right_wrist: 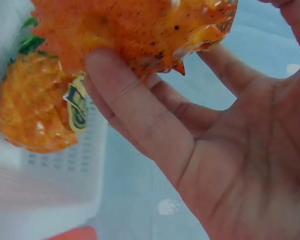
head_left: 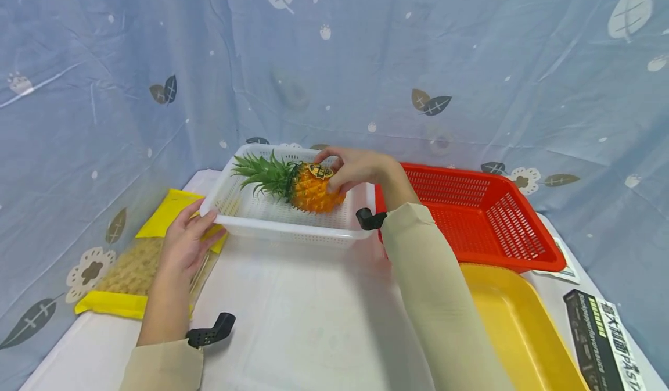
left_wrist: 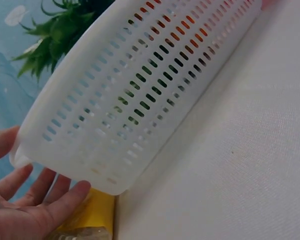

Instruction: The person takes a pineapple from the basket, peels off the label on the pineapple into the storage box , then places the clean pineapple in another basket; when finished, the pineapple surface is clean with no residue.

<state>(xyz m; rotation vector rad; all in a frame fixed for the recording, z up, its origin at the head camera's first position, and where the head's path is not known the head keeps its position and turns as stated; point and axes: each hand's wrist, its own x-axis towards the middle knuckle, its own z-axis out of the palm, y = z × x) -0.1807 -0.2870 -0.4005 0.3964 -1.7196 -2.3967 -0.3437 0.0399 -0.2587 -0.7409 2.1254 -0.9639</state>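
Observation:
A pineapple [head_left: 265, 174] with a green crown lies in a white perforated basket [head_left: 292, 228], crown to the left. My left hand [head_left: 184, 241] grips the basket's near left corner, thumb over the rim and fingers below it in the left wrist view. Over the right end of the pineapple, my right hand [head_left: 360, 167] holds an orange spiky fruit, which looks like a horned melon [right_wrist: 140, 30], between fingers and thumb. The right wrist view sets it apart from another orange bumpy body with a yellow-and-black label [right_wrist: 77, 105] behind. From the head these orange shapes run together.
A red perforated basket [head_left: 522, 257] stands right of the white one. Nearer is a yellow tray [head_left: 514, 309], partly behind my right sleeve. A black pasta box [head_left: 601, 339] lies at far right. On the left lies a yellow-ended bag [head_left: 130, 266]. Patterned blue cloth [head_left: 340, 60] hangs behind.

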